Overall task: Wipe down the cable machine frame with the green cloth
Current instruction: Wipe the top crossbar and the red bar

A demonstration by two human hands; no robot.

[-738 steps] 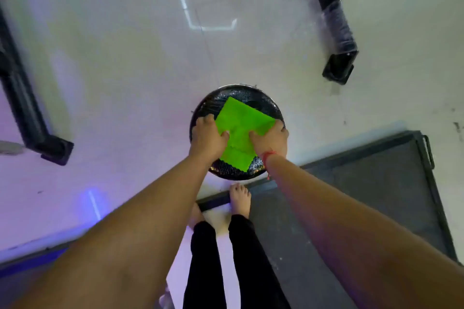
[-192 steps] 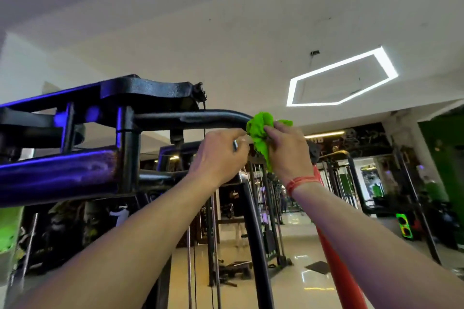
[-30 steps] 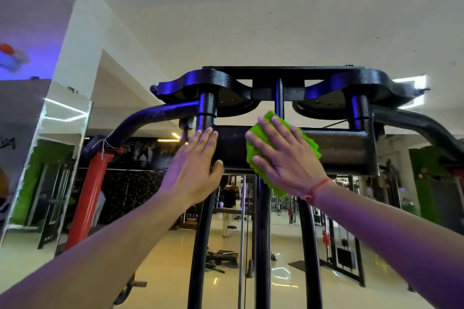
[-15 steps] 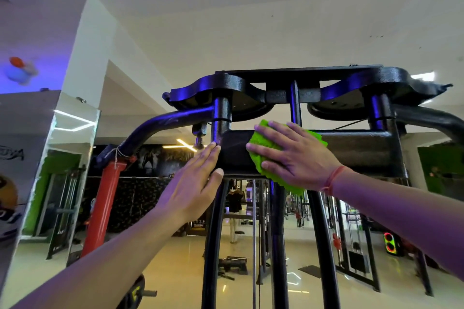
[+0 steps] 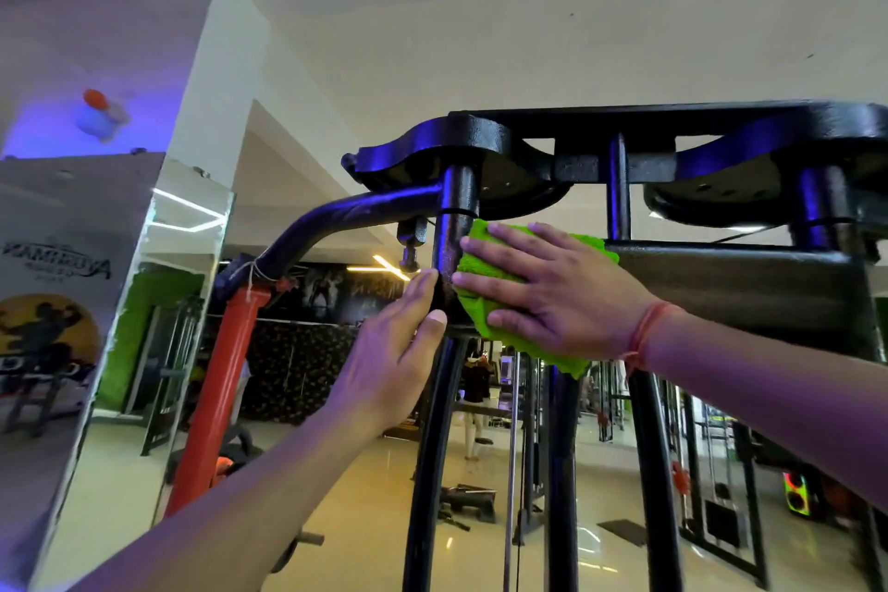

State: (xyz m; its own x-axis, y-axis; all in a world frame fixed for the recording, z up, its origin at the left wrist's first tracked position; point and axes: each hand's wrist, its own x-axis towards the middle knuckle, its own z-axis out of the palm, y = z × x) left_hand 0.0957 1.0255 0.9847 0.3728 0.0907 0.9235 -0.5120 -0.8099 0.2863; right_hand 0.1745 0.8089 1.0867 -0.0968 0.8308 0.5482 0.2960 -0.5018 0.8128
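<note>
Green cloth (image 5: pixel 485 267) lies pressed flat by right hand (image 5: pixel 557 291) on black frame (image 5: pixel 721 288).

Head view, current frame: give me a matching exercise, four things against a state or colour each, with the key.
Things:
1. green cloth
2. left hand
3. right hand
4. post at left

States:
A. red
B. bare, fingertips at the black upright
C. flat, pressing the cloth
D. pinned against the crossbar

Pairs: 1-D, 2-B, 3-C, 4-A
</note>
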